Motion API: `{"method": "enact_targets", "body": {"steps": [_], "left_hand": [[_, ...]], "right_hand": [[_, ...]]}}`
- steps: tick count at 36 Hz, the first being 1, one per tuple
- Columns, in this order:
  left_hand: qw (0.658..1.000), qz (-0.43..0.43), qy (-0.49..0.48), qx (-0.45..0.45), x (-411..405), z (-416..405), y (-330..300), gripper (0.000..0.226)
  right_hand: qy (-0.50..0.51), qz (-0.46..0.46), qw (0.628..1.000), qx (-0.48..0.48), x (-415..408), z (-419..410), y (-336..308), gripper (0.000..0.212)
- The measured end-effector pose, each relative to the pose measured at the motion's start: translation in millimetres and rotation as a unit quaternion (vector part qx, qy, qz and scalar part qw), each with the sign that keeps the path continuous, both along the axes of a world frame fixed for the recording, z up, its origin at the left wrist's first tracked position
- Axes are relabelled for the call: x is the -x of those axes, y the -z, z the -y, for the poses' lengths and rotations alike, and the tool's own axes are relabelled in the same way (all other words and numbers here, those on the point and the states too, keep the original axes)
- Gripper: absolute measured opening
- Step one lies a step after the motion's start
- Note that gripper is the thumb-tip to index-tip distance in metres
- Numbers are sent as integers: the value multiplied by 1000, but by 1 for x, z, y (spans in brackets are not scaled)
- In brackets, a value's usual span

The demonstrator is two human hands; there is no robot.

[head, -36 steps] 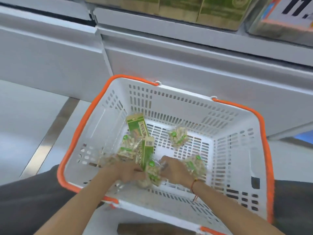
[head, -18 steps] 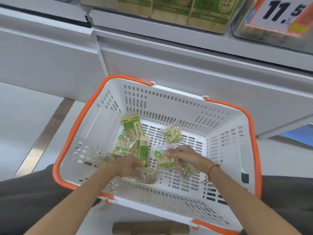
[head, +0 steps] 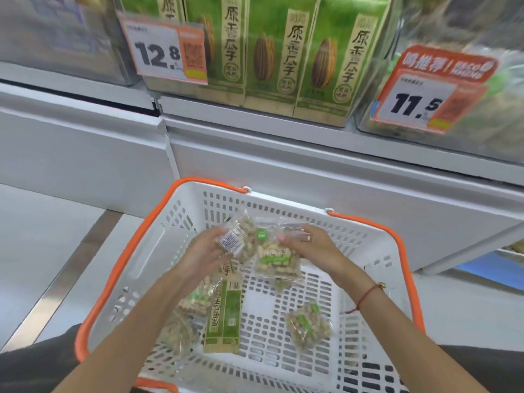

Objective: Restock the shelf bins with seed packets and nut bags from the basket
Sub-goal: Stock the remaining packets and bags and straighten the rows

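Two hands are lifted over a white basket [head: 158,251] with an orange rim, each holding one clear nut bag. At far left lies pale floor with a metal strip [head: 54,293]. The left hand [head: 204,255] has its fingers curled round a bag [head: 239,239] turned barcode side up, raised above the basket's left half. Below that forearm, more nut bags [head: 195,300] lie on the basket floor, just beside a green seed packet [head: 224,316] lying flat. Touching the first bag on its right, a second bag [head: 276,258] with a green label hangs from the right hand [head: 314,248], whose thumb and fingers pinch its top edge; a red string circles that wrist. A loose bag [head: 309,326] lies on the basket floor toward the right. Above, on the shelf, upright green seed boxes [head: 283,52] stand behind a price tag [head: 167,52] reading 12.8; further right, a tag [head: 431,92] reading 11.5 fronts a clear bin [head: 482,38], its contents blurred.
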State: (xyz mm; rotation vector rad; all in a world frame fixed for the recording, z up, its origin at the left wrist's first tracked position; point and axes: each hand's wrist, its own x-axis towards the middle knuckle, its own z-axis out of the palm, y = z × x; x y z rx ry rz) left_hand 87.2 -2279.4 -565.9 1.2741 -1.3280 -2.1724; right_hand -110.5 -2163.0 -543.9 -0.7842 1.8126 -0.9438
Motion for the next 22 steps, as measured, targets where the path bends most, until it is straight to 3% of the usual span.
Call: {"method": "enact_targets", "body": {"steps": [3,6,12,16,17,19,22], "left_hand": [[998,-47,20,40,8,4,-20,35],[970,-35,51,236,15,-1,-42,29],[840,-4,39,541,24,-10,-73,30],[744,-14,61,666,17,-9,-101,30],[736,-23,69,673,16,-8,-109,27],[773,-45,89,627,14,-5,-129,25],[832,-95,119,533,12,-4,-154,31]], "right_hand": [[89,35,995,17,7,5,-14,47],[137,157,978,18,15,6,-32,24],[149,324,934,-4,40,-6,-79,28],[80,270,959,-20,48,-10,-114,46],[57,246,967,-19,49,-11,-123,62],[15,190,981,-20,51,-14,-141,85],[-24,151,988,1,53,-21,-169,63]]}}
